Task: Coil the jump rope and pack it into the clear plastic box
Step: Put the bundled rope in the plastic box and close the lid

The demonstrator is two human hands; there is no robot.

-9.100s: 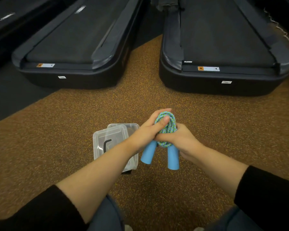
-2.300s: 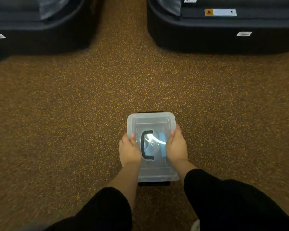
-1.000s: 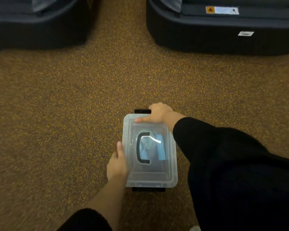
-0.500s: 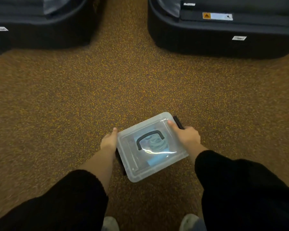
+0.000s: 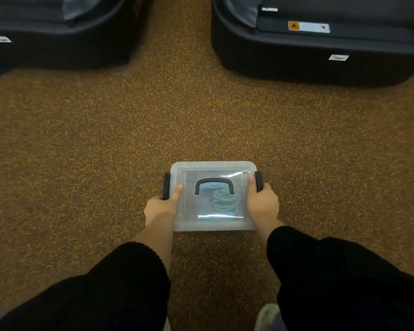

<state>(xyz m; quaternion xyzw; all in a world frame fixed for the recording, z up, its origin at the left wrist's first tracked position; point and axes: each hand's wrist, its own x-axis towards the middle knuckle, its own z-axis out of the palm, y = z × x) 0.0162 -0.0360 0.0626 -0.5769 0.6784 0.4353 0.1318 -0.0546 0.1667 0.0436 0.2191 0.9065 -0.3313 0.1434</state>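
Jump rope (image 5: 224, 201) coiled inside lidded clear plastic box (image 5: 213, 167), resting on speckled floor (image 5: 105, 139). Left hand (image 5: 161, 207) and right hand (image 5: 263, 204) clamped on box ends at black latches (image 5: 258, 181). Treadmill (image 5: 320, 44) labels illegible.

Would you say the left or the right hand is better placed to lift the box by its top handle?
Marginally the right hand: the black handle on the clear plastic box lies slightly nearer it than the left hand. Both grip the side latches.
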